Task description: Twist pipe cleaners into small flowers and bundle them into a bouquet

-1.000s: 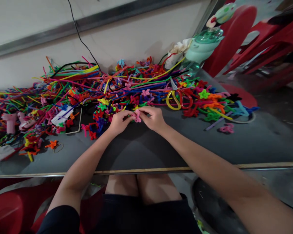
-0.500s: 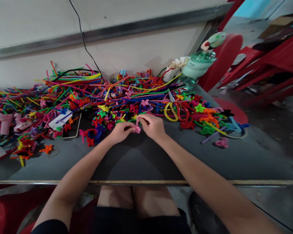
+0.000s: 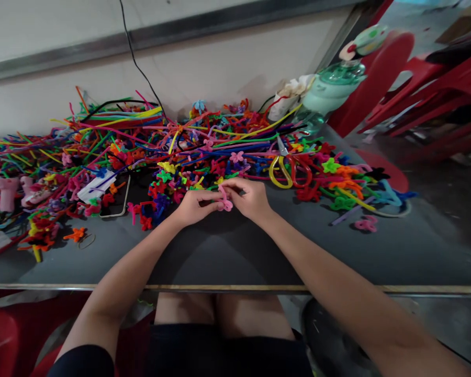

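My left hand (image 3: pixel 194 206) and my right hand (image 3: pixel 249 198) meet over the dark grey table (image 3: pixel 227 251), both pinched on a small pink pipe cleaner piece (image 3: pixel 224 201) bent into loops. The fingertips of both hands close round it from either side. Just beyond the hands lies a big heap of coloured pipe cleaners (image 3: pixel 149 146) and several small twisted flower shapes (image 3: pixel 165 180).
Yellow and red handled scissors (image 3: pixel 288 168) lie right of my hands in the heap. A mint green bottle (image 3: pixel 329 89) stands at the back right by red plastic chairs (image 3: pixel 416 78). A pink toy-like object (image 3: pixel 8 191) rests at far left. A black cable (image 3: pixel 137 57) runs up the wall.
The hands stay together on the pink piece and turn it slightly; its loops look more folded now. The camera view shifted a little.
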`<state>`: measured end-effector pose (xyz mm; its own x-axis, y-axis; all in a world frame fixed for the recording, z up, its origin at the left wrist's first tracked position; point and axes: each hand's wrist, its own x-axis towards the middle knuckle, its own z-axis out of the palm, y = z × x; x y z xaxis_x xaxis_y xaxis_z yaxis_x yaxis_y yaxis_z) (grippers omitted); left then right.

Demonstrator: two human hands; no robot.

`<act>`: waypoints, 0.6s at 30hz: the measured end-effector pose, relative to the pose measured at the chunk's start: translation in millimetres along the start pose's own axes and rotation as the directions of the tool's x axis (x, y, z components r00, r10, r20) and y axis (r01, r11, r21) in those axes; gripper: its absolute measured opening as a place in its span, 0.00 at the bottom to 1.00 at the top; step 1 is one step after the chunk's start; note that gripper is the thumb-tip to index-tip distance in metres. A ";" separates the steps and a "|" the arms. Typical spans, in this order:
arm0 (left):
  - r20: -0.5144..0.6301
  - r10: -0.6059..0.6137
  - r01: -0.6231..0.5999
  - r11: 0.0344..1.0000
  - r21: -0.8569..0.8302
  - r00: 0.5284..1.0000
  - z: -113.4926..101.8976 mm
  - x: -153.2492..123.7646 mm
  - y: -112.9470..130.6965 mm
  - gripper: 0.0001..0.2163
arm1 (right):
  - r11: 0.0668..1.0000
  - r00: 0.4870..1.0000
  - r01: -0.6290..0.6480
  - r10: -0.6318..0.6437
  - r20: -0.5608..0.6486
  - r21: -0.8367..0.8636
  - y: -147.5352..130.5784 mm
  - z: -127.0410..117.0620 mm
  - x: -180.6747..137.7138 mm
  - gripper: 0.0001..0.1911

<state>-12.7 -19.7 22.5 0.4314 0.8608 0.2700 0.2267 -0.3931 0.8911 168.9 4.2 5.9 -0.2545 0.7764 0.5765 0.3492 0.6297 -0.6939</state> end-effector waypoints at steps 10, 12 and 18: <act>-0.153 -0.081 0.074 0.996 -0.053 0.985 -3.5 0.5 -2.0 0.14 | 0.991 0.989 0.049 -0.031 0.142 -0.123 -6.8 -1.5 -2.3 0.10; -0.154 -0.140 0.134 0.990 -0.052 0.978 -3.9 1.5 -3.6 0.13 | 0.984 0.985 0.070 -0.043 0.165 -0.162 -5.8 -0.7 -3.6 0.11; -0.216 -0.205 0.198 0.979 -0.057 0.955 -4.7 3.4 -8.9 0.16 | 0.991 0.982 0.108 -0.094 0.161 -0.080 -3.8 -0.7 -3.3 0.13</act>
<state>-17.3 -11.7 17.2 0.1764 0.9723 0.1534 0.2572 -0.1960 0.9463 169.0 -0.8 6.9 -0.4280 0.7074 0.5625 0.3903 0.7060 -0.5909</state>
